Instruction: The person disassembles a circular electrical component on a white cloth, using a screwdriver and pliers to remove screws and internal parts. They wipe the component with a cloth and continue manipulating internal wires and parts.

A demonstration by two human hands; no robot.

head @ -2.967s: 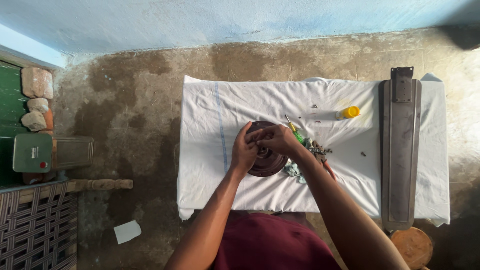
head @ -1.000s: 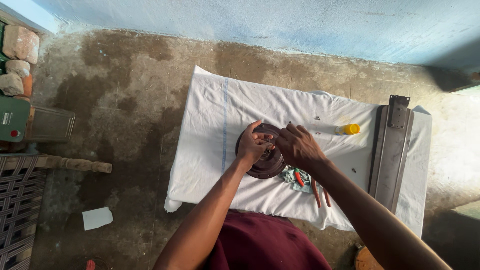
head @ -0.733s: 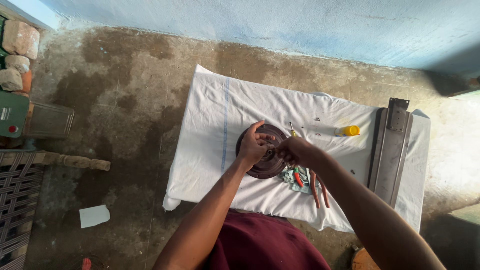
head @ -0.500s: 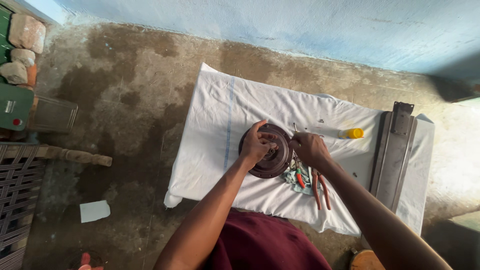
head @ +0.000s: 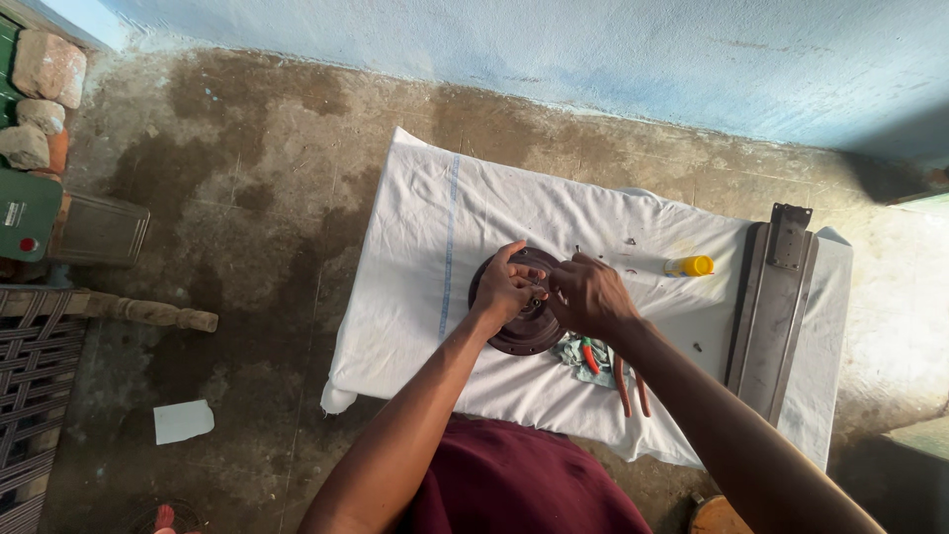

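A round dark brown metal housing (head: 524, 331) lies on a white cloth (head: 435, 247) spread over the floor. My left hand (head: 506, 287) rests on top of the housing with its fingers curled over the centre. My right hand (head: 585, 293) meets it from the right, fingertips pinched at the same central spot; what they pinch is too small to make out. Just below my right wrist lie a crumpled rag (head: 583, 358) and pliers with red handles (head: 630, 384).
A long grey metal blade (head: 773, 307) lies along the cloth's right side. A small yellow-capped bottle (head: 689, 265) lies near it. On the stained concrete floor at left are a green metal box (head: 30, 213), a wooden stick (head: 148, 311), stones (head: 44, 84) and a paper scrap (head: 183, 420).
My right hand went down to the rag and pliers and has come back up to the centre of the housing beside my left hand. The view has shifted slightly.
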